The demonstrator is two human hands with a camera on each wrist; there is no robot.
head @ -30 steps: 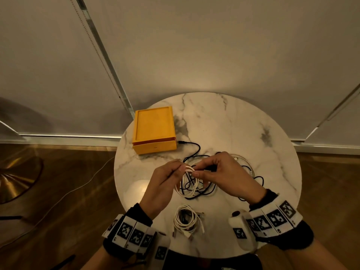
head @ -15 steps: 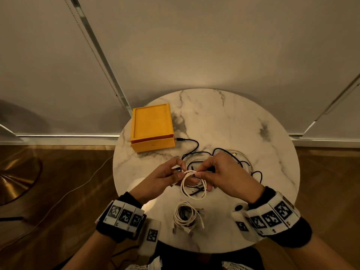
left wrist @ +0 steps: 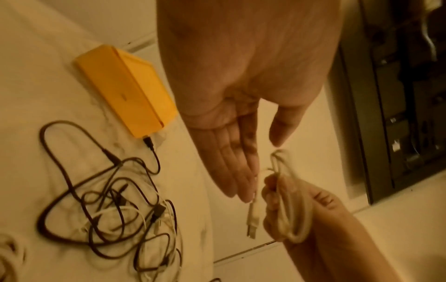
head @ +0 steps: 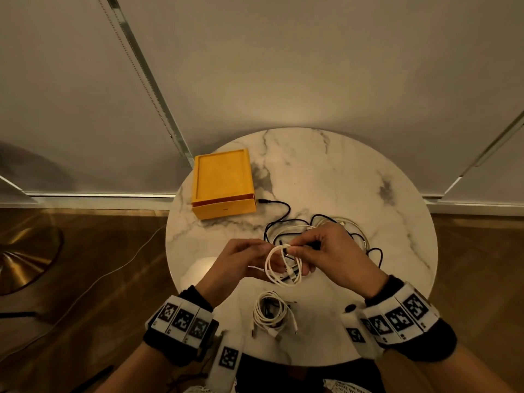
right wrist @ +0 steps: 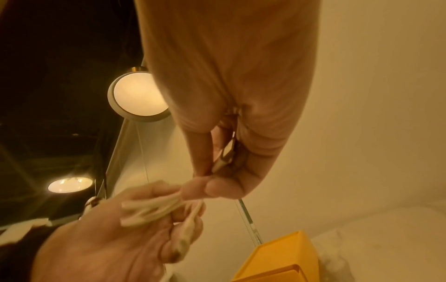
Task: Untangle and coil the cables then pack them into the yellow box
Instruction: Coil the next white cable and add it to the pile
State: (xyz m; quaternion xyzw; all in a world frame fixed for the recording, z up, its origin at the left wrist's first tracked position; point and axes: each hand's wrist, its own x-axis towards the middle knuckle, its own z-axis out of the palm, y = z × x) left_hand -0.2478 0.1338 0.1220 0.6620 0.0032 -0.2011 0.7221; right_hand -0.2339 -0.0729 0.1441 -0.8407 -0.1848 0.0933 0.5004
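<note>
A small white cable coil (head: 267, 266) hangs between my hands above the round marble table (head: 340, 180). My right hand (head: 295, 248) pinches its top, and its lower fingers curl round the loops (left wrist: 296, 209). My left hand (left wrist: 263, 167) has straight fingers, with the thumb tip near the coil's top. The cable's tail runs along those fingertips (left wrist: 251, 190), and the USB plug (left wrist: 252, 223) dangles below. A second coiled white cable (head: 259, 312) lies near the front edge. Black and white cables (left wrist: 120, 206) lie tangled behind my right hand. The yellow box (head: 222, 180) stands shut at the back left.
A loose black plug end (head: 262, 201) lies beside the box's right corner. On the wooden floor to the left are a brass lamp base (head: 22, 259) and a thin cord (head: 127, 265). A pale wall stands behind the table.
The white cable has come up out of the tangle and now hangs as a coil between my hands. My left wrist has dropped back toward me, and its fingers have straightened.
</note>
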